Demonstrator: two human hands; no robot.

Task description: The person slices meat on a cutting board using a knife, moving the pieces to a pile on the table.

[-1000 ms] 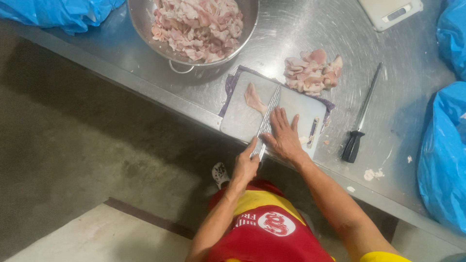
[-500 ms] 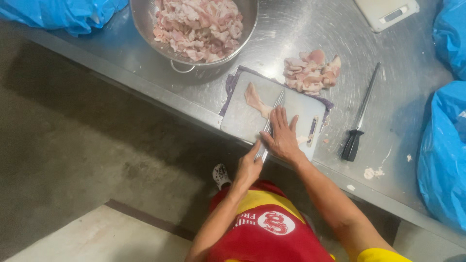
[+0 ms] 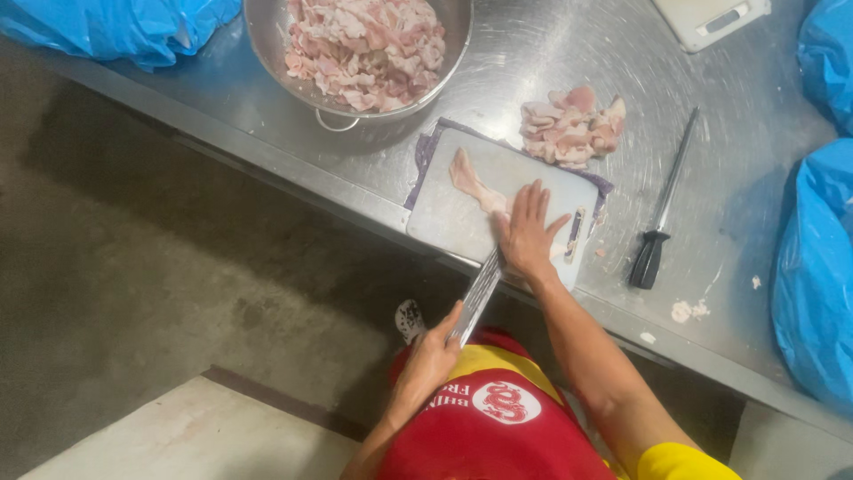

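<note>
My right hand (image 3: pixel 529 236) lies flat, fingers spread, on a strip of raw pale meat (image 3: pixel 469 182) on a white cutting board (image 3: pixel 449 222) at the steel table's near edge. My left hand (image 3: pixel 431 356) is off the table's edge near my red shirt, gripping the handle of a knife (image 3: pixel 478 298). Its flat blade runs up under my right palm, level with the board. A small pile of cut meat pieces (image 3: pixel 569 129) sits just beyond the board.
A large metal bowl (image 3: pixel 267 36) full of meat pieces stands at the back left. A sharpening steel with a black handle (image 3: pixel 657 222) lies right of the board. Blue plastic bags (image 3: pixel 813 267) crowd the right side and far left. A white scale (image 3: pixel 711 18) is at the back.
My left hand has drawn the knife back toward my body, out past the table's edge. My right hand stays pressed on the meat.
</note>
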